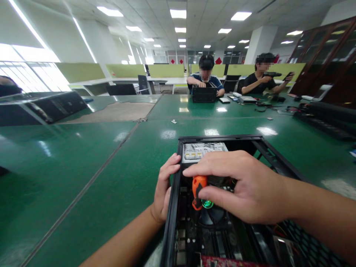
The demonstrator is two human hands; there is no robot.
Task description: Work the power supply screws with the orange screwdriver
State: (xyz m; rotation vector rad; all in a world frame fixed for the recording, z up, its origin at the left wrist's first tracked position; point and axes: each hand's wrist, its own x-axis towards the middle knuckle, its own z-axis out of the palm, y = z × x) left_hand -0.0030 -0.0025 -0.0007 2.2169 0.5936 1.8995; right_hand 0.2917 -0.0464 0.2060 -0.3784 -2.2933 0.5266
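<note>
Computer case: the uncovered black computer case lies toward our near edge of the green table, its inside facing up, likely so we can reach in from above.
Screwdriver: the orange-and-black screwdriver stands nearly upright inside the case, by its left wall and toward the far-left corner; we cannot see its tip.
Right hand: our right hand reaches across from the right, its grip clamped on the handle, index finger over the top and thumb at the side, perhaps to press and steer.
Left hand: our left hand lies against the case's left wall, apparently bracing it; the thumb is hidden, so we cannot tell whether that grip is clamped.
Inside: a power supply fills the far-left corner, with a fan just beside the screwdriver.
Far edge: two people sit across from us, one behind a black box.
</note>
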